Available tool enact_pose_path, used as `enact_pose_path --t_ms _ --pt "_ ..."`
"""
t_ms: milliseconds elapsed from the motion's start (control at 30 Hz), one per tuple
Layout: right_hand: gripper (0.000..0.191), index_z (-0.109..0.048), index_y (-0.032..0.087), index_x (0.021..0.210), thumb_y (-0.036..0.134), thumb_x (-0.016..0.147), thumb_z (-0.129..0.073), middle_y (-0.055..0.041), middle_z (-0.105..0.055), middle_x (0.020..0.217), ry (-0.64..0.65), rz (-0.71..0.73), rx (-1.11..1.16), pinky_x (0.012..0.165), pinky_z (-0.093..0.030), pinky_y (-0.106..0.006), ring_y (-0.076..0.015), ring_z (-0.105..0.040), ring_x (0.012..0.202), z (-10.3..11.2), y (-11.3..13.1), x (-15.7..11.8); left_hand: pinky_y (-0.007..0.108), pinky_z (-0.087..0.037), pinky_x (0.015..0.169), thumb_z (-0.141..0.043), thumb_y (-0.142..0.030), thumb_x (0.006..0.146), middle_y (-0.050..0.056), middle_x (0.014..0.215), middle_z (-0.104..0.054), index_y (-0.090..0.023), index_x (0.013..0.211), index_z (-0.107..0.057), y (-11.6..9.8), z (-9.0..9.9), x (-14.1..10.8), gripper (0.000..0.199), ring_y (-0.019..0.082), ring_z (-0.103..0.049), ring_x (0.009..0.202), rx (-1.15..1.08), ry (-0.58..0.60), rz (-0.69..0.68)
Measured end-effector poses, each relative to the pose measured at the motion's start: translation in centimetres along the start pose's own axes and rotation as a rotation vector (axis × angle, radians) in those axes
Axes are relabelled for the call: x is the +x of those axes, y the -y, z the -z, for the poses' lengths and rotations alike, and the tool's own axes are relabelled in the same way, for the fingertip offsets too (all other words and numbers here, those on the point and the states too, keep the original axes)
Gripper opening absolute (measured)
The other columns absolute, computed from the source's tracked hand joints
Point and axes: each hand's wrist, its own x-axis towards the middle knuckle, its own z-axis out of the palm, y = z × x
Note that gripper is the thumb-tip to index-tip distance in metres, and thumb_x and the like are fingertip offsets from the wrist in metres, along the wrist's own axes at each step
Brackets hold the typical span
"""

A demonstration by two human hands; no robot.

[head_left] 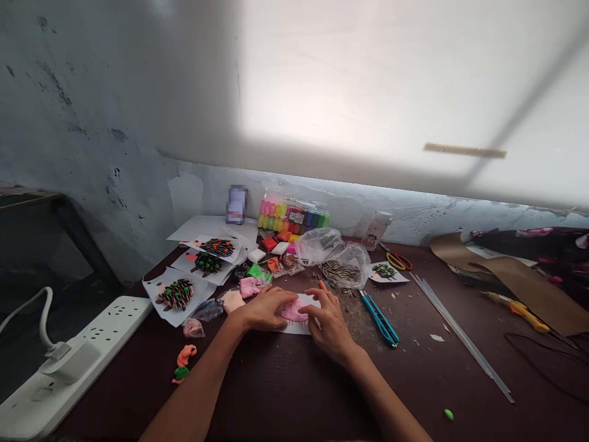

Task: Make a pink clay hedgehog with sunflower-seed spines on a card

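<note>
one left hand (265, 308), fingers parted and lightly bent, resting on one white card (298, 328) and at the edge of one pink clay patch (294, 310). one right hand (330, 324), fingers parted and curled, at the right side of the same patch and card; neither hand is closed around anything. the patch lies flat on the card, between the hands, on one dark red table (262, 387).

left side: three seed-covered pictures on paper, one with orange dots (218, 247), two with green dots (177, 294); two loose clay pieces, one orange (186, 355), one green (181, 374); one white power strip (103, 328).

rear: one phone (236, 204), one pack of many-coloured clay (293, 217), exact count unclear; one bottle (376, 230).

right of the hands: one clear bag (356, 261) near seeds (338, 272), too many to count; one blue cutter (380, 319); one pair of scissors (399, 261); one smaller seed picture (386, 272); one small green piece (448, 415).
</note>
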Motion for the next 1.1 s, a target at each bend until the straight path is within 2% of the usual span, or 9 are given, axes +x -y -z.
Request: enact_pose_path --t_ms 100,167,300,533,733,900,1100 --pt "0.015 -0.066 0.023 0.094 0.022 0.08 -0.062 -0.0081 -0.054 0.12 -0.028 -0.077 -0.007 0.098 -0.037 -0.045 -0.0279 -0.041 0.122 -0.5 0.1 0.1 0.046 -0.025 0.11 -0.063 -0.027 0.07 0.007 0.131 -0.056 -0.023 0.129 -0.051 -0.1 0.1 0.0 0.06 0.028 -0.047 0.12 -0.003 0.002 -0.008" --pt "0.015 -0.063 0.022 0.092 0.028 0.079 -0.066 -0.0098 -0.054 0.12 -0.04 -0.119 -0.03 0.098 -0.037 -0.045 -0.0302 -0.037 0.127 -0.9 0.1 0.3 0.046 -0.024 0.111 -0.065 -0.028 0.069 0.006 0.133 -0.055 -0.023 0.129 -0.051 -0.2 0.2 0.0 0.061 0.028 -0.046 0.122 -0.009 0.009 -0.008" --pt "0.021 -0.059 0.022 0.09 0.035 0.077 -0.068 -0.0109 -0.053 0.121 -0.026 -0.156 -0.082 0.095 -0.039 -0.047 -0.0314 -0.04 0.124 -1.4 0.0 0.9 0.046 -0.025 0.11 -0.065 -0.028 0.069 0.006 0.133 -0.055 -0.023 0.129 -0.051 -0.4 0.3 0.0 0.061 0.028 -0.046 0.121 -0.025 0.017 -0.011" --pt "0.024 -0.059 0.023 0.09 0.032 0.072 -0.072 -0.0094 -0.053 0.12 -0.004 -0.186 -0.089 0.094 -0.039 -0.048 -0.0328 -0.037 0.127 -1.9 0.0 1.2 0.043 -0.026 0.109 -0.064 -0.027 0.07 0.004 0.133 -0.055 -0.026 0.127 -0.051 -0.2 0.3 0.1 0.059 0.027 -0.047 0.118 -0.021 0.03 -0.037" --pt "0.02 -0.06 0.024 0.094 0.031 0.077 -0.068 -0.0095 -0.052 0.122 -0.04 -0.134 -0.007 0.101 -0.034 -0.05 -0.03 -0.039 0.126 -1.6 0.0 0.9 0.043 -0.025 0.109 -0.064 -0.027 0.07 0.004 0.133 -0.055 -0.026 0.128 -0.051 -0.3 0.2 0.0 0.059 0.027 -0.047 0.119 -0.021 0.017 -0.029" --pt "0.023 -0.06 0.022 0.092 0.035 0.075 -0.069 -0.0107 -0.051 0.125 -0.02 -0.184 -0.021 0.1 -0.035 -0.051 -0.0332 -0.032 0.131 -1.7 0.2 1.0 0.044 -0.026 0.109 -0.064 -0.026 0.069 0.004 0.132 -0.056 -0.024 0.124 -0.053 -0.4 0.3 0.1 0.056 0.028 -0.048 0.118 -0.014 0.027 -0.015" --pt "0.022 -0.061 0.021 0.09 0.032 0.074 -0.071 -0.0099 -0.051 0.126 0.005 -0.214 -0.01 0.101 -0.034 -0.049 -0.0324 -0.032 0.132 -1.9 0.3 1.1 0.047 -0.022 0.111 -0.064 -0.024 0.068 0.005 0.134 -0.054 -0.023 0.125 -0.053 -0.7 0.5 0.1 0.058 0.028 -0.046 0.121 -0.021 0.046 -0.003"
